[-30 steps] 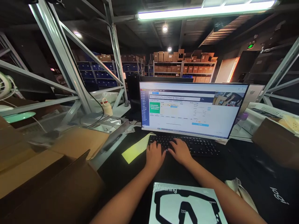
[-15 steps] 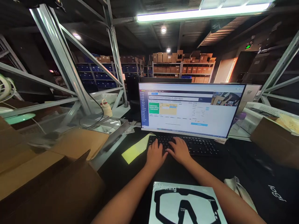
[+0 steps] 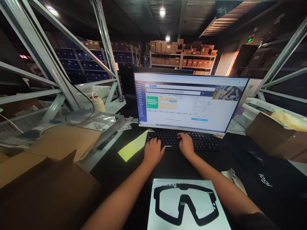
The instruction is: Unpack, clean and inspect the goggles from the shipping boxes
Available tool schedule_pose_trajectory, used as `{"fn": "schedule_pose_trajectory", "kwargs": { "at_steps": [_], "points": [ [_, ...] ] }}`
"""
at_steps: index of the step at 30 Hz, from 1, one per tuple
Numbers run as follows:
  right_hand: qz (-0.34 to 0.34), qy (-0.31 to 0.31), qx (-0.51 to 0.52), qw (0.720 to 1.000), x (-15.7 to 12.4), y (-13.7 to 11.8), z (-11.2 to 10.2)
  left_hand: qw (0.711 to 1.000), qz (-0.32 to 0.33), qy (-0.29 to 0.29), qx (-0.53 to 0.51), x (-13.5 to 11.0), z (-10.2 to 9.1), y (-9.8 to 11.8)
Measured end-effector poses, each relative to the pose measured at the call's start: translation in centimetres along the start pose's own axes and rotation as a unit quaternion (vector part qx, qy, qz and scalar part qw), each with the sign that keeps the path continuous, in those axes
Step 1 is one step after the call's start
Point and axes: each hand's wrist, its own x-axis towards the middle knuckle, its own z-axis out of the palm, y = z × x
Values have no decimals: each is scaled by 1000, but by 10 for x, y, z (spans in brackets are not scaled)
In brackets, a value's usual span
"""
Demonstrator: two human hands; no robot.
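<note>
My left hand (image 3: 153,151) rests on the left end of the black keyboard (image 3: 169,139), with its fingers spread over the keys and nothing in them. Further right, my right hand (image 3: 186,145) is on the middle of the same keyboard; its bent fingers point left and hold nothing. Behind the keyboard stands a lit monitor (image 3: 172,118) showing a web page with a search bar. Between my forearms lies a white box (image 3: 165,203) printed with a pair of black-framed glasses. Beside my left hand, a yellow slip of paper (image 3: 130,148) reaches the keyboard's left edge.
An open cardboard box (image 3: 43,185) takes up the near left. On the black desk mat (image 3: 242,169) at right are a dark mouse (image 3: 255,156) and a pale cloth (image 3: 232,179). Another carton (image 3: 271,135) stands behind them. Metal posts (image 3: 43,57) frame the desk.
The view has tilted down. My right hand has shifted right across the keyboard, away from my left hand, and its fingers are more drawn in. My left hand stays at the left keys.
</note>
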Motion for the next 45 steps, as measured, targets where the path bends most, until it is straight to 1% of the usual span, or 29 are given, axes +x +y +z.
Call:
{"fn": "schedule_pose_trajectory", "kwargs": {
  "at_steps": [6,16,21,23,26,29,34,39,45],
  "points": [
    [-11,-5,-34,999,-1,-5,-2,1000,-2,-3,6,-1,-1,2],
    [48,36,-139,988,-4,0,3,1000,-5,-10,20,-3,-3,5],
    [51,42,-159,985,-1,8,3,1000,-8,-11,20,-3,-2,5],
    [39,52,-156,986,-1,8,2,1000,-8,-11,19,-3,-2,6],
    [0,56,-129,990,-3,4,1,1000,-6,-13,18,-4,-1,8],
    [-41,33,-106,993,-6,0,2,1000,-10,-15,18,-6,-1,10],
    [-105,-5,-90,990,-10,-7,8,999,-21,-14,19,-7,1,9],
    [-129,-39,-98,986,-8,-19,13,1000,-21,-10,12,-6,4,8],
    [-143,-48,-105,983,-6,-27,14,999,-40,5,5,-3,6,4]
  ]
}}
